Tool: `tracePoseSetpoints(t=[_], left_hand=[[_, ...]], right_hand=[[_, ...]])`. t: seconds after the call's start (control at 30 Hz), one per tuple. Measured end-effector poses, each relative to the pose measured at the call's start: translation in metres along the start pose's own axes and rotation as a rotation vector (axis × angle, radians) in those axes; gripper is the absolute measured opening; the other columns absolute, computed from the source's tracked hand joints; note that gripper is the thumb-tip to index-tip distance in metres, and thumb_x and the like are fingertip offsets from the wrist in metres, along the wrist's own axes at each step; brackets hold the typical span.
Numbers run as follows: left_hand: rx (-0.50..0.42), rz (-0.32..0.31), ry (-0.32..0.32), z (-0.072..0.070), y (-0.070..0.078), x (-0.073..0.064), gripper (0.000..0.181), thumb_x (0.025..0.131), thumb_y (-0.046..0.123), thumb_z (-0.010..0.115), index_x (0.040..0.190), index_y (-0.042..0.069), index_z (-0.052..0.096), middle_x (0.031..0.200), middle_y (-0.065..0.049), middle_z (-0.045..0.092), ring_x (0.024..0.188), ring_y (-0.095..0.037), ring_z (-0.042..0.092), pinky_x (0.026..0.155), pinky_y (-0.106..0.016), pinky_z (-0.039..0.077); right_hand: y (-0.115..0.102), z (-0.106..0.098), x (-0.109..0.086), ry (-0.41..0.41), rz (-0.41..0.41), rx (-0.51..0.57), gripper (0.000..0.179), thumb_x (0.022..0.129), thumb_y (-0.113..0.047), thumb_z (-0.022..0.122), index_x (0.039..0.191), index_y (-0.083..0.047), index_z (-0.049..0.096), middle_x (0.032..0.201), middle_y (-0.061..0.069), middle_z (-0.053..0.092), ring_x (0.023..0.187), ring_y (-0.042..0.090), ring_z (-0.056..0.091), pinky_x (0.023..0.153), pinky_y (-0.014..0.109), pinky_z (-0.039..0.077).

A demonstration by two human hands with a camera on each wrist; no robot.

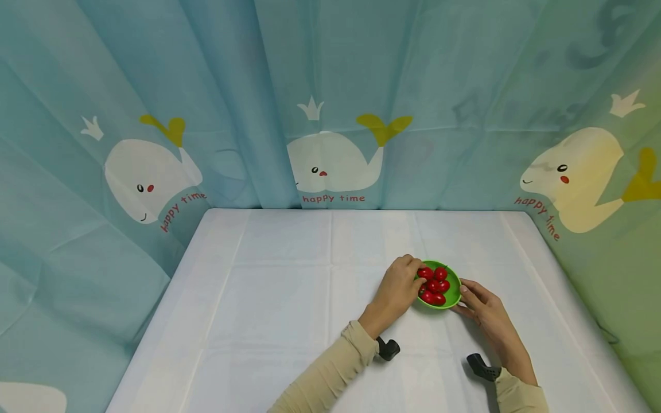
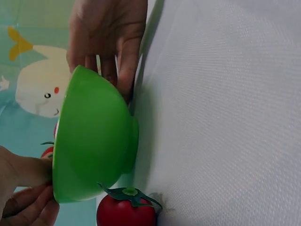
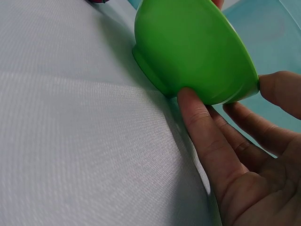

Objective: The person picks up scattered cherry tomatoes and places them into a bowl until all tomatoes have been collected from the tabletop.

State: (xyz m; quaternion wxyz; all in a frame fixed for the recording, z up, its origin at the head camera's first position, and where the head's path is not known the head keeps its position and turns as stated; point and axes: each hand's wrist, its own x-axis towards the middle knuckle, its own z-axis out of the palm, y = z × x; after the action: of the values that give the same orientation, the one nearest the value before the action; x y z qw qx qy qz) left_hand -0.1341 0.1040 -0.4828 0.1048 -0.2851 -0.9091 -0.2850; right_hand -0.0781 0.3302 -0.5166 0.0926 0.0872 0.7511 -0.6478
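A green bowl (image 1: 453, 292) holds several small red cherry tomatoes (image 1: 439, 286) on the right half of the table. My left hand (image 1: 396, 289) reaches over its left rim, thumb and forefinger on either side of a cherry tomato (image 1: 426, 273). My right hand (image 1: 488, 315) grips the bowl from the right, thumb at the rim and fingers against the lower side, as the right wrist view shows. In the left wrist view another tomato (image 2: 126, 212) with green sepals lies on the cloth beside the bowl's foot; my left hand hides that spot in the head view.
A white cloth (image 1: 279, 304) with fold lines covers the table. Blue-green curtains (image 1: 232, 86) with whale prints hang behind it and along both sides. A black wrist mount (image 1: 388, 349) sits under the left sleeve, and a second mount (image 1: 482, 367) at the right sleeve.
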Motion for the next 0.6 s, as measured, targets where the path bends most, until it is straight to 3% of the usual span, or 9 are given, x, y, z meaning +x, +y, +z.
tracePoseSetpoints(t=[0.27, 0.6], left_hand=[[0.061, 0.056, 0.035, 0.0059, -0.0028, 0.0013, 0.009, 0.092, 0.014, 0.08, 0.096, 0.015, 0.072, 0.101, 0.002, 0.07, 0.094, -0.011, 0.063, 0.083, -0.01, 0.05], [0.067, 0.066, 0.024, 0.0075, -0.0045, 0.0024, 0.007, 0.092, 0.015, 0.08, 0.096, 0.015, 0.074, 0.103, 0.002, 0.071, 0.097, -0.011, 0.064, 0.086, -0.011, 0.051]], right_hand=[[0.0002, 0.0003, 0.0002, -0.001, -0.002, 0.002, 0.068, 0.109, -0.039, 0.055, 0.154, 0.008, 0.037, 0.119, -0.023, 0.058, 0.105, -0.006, 0.067, 0.089, 0.021, 0.061], [-0.0005, -0.0002, -0.0005, -0.001, -0.011, 0.026, 0.065, 0.109, -0.036, 0.056, 0.152, 0.009, 0.039, 0.118, -0.024, 0.061, 0.104, -0.005, 0.068, 0.089, 0.021, 0.061]])
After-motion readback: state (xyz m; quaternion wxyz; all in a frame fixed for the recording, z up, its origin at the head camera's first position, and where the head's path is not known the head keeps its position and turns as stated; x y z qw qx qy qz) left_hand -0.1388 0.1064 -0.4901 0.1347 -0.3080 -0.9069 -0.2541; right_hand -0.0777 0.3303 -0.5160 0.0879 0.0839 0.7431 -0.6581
